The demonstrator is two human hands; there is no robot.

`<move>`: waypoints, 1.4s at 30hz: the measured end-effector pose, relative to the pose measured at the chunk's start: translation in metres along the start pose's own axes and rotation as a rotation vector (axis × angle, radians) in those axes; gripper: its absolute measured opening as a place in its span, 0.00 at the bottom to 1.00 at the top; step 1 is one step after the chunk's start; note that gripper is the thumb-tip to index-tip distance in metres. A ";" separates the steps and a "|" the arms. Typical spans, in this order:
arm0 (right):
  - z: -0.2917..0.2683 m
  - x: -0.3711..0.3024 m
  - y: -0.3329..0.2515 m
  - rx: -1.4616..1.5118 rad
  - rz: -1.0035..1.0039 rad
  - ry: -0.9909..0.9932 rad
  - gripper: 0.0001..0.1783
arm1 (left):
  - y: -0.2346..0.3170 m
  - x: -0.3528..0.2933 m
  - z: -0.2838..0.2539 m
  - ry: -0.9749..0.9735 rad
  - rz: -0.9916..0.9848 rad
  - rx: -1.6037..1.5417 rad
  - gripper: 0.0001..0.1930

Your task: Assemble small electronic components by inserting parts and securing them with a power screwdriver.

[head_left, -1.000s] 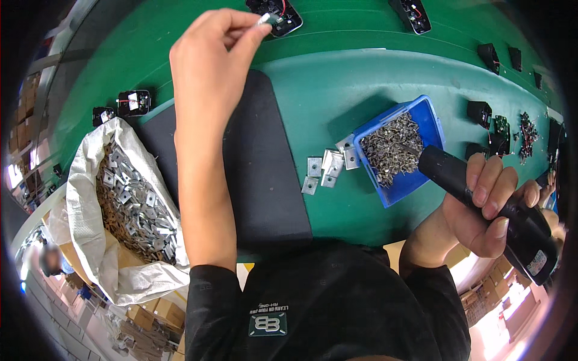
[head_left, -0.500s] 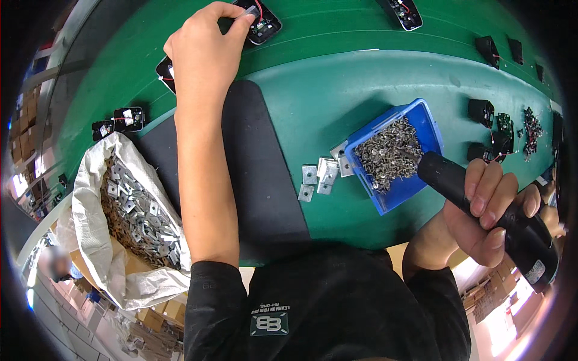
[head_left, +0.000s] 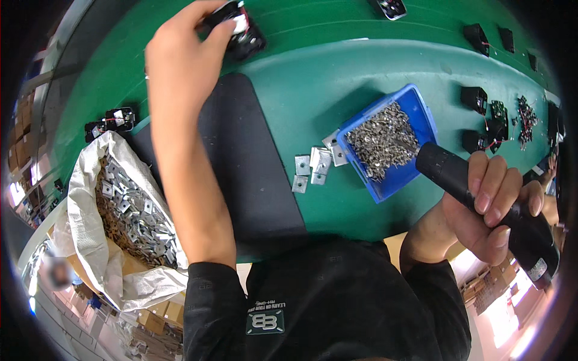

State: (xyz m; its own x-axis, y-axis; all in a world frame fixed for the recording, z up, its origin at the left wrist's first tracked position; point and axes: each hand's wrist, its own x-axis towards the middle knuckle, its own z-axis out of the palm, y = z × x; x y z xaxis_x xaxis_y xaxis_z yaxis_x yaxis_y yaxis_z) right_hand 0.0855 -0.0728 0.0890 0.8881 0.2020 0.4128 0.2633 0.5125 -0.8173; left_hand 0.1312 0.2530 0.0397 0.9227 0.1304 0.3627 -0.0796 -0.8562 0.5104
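Beyond the green bench (head_left: 295,78), the left hand (head_left: 183,57) has half-bent fingers at a black casing (head_left: 248,44) over a green belt (head_left: 325,21), grip too blurred to tell, while the right hand (head_left: 484,207) wraps a black power tool (head_left: 444,171), cardboard boxes (head_left: 150,322) lower left.

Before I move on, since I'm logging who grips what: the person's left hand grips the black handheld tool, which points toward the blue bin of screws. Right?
Not quite: the head view shows the right hand gripping the black handheld tool. It does point toward the blue bin of screws.
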 end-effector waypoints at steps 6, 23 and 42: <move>0.002 0.002 -0.002 0.099 -0.026 0.006 0.24 | 0.030 -0.085 -0.045 -0.317 -0.134 0.081 0.11; 0.020 -0.012 -0.015 0.151 -0.036 0.069 0.22 | 0.123 -0.107 0.016 -0.115 0.231 -0.252 0.19; 0.017 -0.014 -0.023 0.194 -0.082 0.114 0.20 | 0.120 -0.110 0.043 -0.036 0.318 -0.269 0.18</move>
State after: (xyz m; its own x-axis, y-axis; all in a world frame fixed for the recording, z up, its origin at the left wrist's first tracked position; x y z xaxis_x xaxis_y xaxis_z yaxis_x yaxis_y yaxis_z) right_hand 0.0607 -0.0730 0.1095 0.9065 0.0636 0.4173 0.2685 0.6760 -0.6862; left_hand 0.0367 0.1142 0.0275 0.8486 -0.1410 0.5099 -0.4538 -0.6895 0.5645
